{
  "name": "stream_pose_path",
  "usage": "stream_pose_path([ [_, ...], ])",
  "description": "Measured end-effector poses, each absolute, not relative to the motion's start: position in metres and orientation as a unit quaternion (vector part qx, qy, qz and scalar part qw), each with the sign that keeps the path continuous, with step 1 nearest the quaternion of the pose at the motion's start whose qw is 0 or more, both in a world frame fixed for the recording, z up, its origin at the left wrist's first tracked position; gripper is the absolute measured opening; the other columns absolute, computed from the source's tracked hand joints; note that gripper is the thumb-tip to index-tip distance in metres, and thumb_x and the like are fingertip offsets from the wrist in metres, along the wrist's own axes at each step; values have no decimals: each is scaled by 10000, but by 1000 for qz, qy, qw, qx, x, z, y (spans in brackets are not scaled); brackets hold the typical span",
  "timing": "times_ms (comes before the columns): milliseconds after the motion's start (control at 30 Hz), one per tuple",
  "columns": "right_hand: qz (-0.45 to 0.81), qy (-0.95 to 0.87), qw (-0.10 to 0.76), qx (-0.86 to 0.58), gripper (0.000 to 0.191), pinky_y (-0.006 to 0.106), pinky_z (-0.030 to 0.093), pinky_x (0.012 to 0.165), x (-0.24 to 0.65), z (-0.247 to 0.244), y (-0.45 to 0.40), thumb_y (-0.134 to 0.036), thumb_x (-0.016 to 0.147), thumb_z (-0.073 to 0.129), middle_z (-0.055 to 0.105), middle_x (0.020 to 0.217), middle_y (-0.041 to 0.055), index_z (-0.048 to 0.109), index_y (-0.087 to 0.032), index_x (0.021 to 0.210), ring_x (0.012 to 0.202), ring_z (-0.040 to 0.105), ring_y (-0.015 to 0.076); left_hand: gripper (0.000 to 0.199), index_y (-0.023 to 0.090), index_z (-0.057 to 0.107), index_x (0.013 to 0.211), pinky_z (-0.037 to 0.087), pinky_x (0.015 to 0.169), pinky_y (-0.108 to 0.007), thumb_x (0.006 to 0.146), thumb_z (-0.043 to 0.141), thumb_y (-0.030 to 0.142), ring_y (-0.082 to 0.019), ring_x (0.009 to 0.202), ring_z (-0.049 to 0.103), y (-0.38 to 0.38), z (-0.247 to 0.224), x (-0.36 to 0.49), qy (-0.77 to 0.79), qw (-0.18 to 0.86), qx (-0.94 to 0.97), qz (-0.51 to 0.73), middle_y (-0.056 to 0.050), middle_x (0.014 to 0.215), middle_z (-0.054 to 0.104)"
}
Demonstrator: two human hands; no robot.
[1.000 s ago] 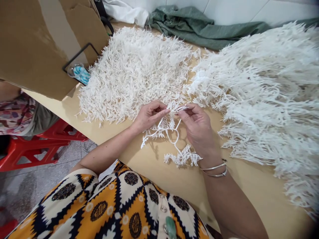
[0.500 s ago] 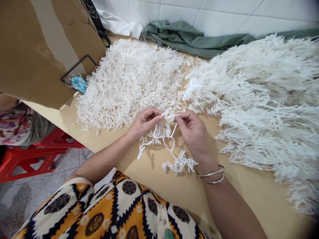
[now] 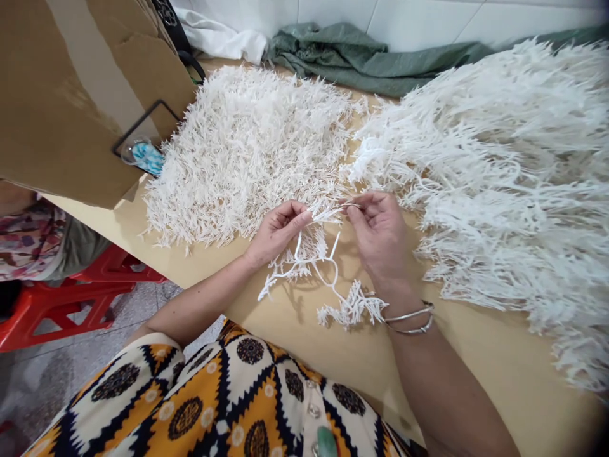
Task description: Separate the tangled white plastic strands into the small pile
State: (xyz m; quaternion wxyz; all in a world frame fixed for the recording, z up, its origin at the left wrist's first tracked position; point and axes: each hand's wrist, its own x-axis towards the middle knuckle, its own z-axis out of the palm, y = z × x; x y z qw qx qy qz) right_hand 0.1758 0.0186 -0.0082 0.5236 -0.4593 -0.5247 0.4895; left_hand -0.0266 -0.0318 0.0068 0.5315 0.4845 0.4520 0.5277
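Observation:
My left hand point(image 3: 280, 231) is closed, its thumb and index finger pinching a white artificial plant sprig point(image 3: 323, 209) with thin feathery tips. Opposite it, my right hand point(image 3: 380, 235) pinches a thin strand at the sprig's right side; the exact spot is partly hidden by the fingers. Below the hands hangs a white branching stem point(image 3: 328, 259), its looped part ending in a feathery tuft point(image 3: 353, 306) near my right wrist. What joins this stem to the pinched sprig is hard to make out. A silver bangle circles my right wrist.
Short white sprigs lie in a flat heap point(image 3: 252, 152) beyond my left hand. Longer white branches form a large pile point(image 3: 504, 190) on the right. A cardboard box point(image 3: 95, 108) stands at the left, green cloth point(image 3: 342, 60) lies along the wall, and a red stool point(image 3: 61, 311) is beside another person.
My right hand has moved a little right, away from the left, with a thin strand at its fingertips. The hanging stem's right end has left my right fingers. The view has shifted slightly.

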Motion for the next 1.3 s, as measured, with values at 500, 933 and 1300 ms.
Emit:
stream_pose_path([
  [500,461,-684,421,-377,97,400,560,900,177,4,7,-345,1010,689,768,982,17,733,-277,956,933,700,195,365,196,656,901,314,510,-218,947,768,540,-45,547,412,-31,8,-24,462,544,439,546,48,685,517],
  [933,217,-756,380,-488,296,434,434,836,157,-10,21,-257,1031,458,530,752,26,376,-274,747,776,494,233,321,196,677,941,333,534,-216,957,767,503,-54,584,408,-31,3,-26,426,532,477,554,42,708,520],
  [1300,288,-718,444,-452,341,525,522,1067,177,-14,28,-457,1094,448,784,1127,94,732,-267,1101,1086,714,271,392,194,644,894,285,532,-237,946,757,565,-61,590,372,-30,0,-22,436,525,475,555,36,718,503],
])
